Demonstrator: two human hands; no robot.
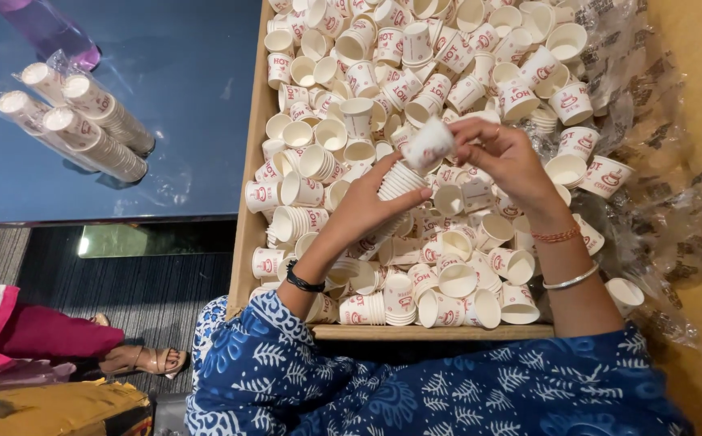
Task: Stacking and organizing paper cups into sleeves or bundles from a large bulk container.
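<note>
— Left hand (375,202), what is it doing?
— It grips a short stack of nested white paper cups (399,179), fingers and thumb wrapped round the stack, the rims pointing up and away toward the other hand.

— And the right hand (503,157)?
— Its fingertips pinch a single paper cup (428,144), white with red print, tilted and touching the top end of the stack. Both hands hover just above the middle of the tray.

— Which tray?
— A shallow cardboard tray (248,234), heaped with loose cups (416,64) of the same kind, some lying on their sides, some nested in small stacks (367,308) near the front edge.

— Anything on the wrists?
— A black band (304,283) on the left wrist; a red thread (555,236) and a silver bangle (571,279) on the right. The sleeves are blue with a white leaf print (302,379).

— What lies around the tray?
— Crumpled clear plastic wrappers (658,202) to the right, spilling over the tray's side. To the left, a glossy blue desk (181,89) carries two wrapped sleeves of cups (84,121), lying side by side, and a purple bottle (48,32) near the far edge. Down on the floor, another person's sandalled foot (149,361) shows beside pink cloth (28,331).
</note>
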